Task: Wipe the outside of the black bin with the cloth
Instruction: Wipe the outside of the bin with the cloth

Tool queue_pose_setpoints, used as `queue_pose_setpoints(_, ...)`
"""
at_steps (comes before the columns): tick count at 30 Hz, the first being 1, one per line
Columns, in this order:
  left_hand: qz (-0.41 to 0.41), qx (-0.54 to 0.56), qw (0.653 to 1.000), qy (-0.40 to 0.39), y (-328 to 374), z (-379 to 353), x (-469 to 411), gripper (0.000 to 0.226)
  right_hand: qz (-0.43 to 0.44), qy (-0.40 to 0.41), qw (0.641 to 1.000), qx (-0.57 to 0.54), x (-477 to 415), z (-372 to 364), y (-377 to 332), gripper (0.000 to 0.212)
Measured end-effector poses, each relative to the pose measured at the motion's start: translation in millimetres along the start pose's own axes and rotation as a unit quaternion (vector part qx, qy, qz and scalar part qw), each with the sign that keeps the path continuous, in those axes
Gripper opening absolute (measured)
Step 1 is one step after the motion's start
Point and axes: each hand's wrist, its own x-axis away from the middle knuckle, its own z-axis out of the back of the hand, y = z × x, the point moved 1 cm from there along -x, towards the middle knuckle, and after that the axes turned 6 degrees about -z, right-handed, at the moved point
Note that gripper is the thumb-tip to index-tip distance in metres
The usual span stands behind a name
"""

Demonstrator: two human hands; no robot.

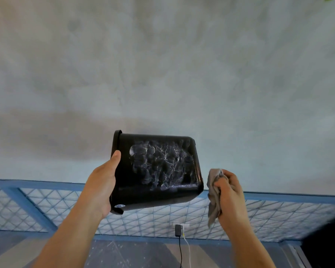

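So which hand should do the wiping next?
The right hand. It grips the cloth just beside the bin, so it probably needs only a short move onto the bin's side. The left hand is taken up holding the bin in the air at its rim end.

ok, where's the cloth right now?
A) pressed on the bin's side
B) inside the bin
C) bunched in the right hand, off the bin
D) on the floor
C: the right hand grips the cloth beside the bin, with a gap showing between them, while the left hand holds the bin up at its rim end.
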Motion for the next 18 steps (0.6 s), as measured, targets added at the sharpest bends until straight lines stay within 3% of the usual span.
queue_pose_setpoints(6,-0.046,0.002,0.998,-0.043,0,12,4,0.036,0.111,0.009,0.991,0.070,36,-9,-48,0.014)
queue_pose_setpoints(10,-0.077,0.014,0.996,-0.050,-3,19,6,0.035,0.222,-0.026,0.961,0.165,77,-48,-63,0.030)
queue_pose_setpoints(15,-0.129,0.016,0.990,-0.048,-7,29,9,0.038,0.407,-0.084,0.859,0.298,115,-114,-33,0.039)
queue_pose_setpoints(18,-0.145,0.024,0.988,-0.038,-8,41,6,0.043,0.431,-0.091,0.819,0.368,119,-143,-5,0.031)
